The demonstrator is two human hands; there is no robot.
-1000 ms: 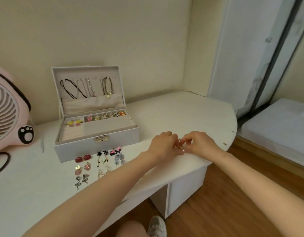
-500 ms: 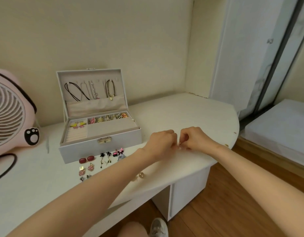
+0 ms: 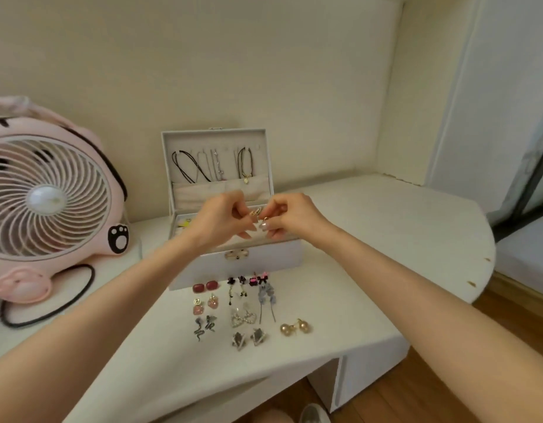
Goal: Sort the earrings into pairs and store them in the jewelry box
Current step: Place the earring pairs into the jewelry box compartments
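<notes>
Nearest me on the white bench [image 3: 371, 270], sorted earrings [image 3: 233, 303] lie in pairs, with a gold ball pair [image 3: 295, 327] at the right end, a snake pair [image 3: 204, 326] at the left and a red pair [image 3: 205, 286] just in front of the jewelry box [image 3: 264, 264]. Over the open box my left hand [image 3: 221, 221] pinches a gold earring [image 3: 255, 212], and my right hand [image 3: 291, 216] pinches a second gold earring [image 3: 264, 220] close beside it. Behind them, necklaces [image 3: 213, 164] hang in the raised lid. A pink fan [image 3: 47, 199] stands far left.
</notes>
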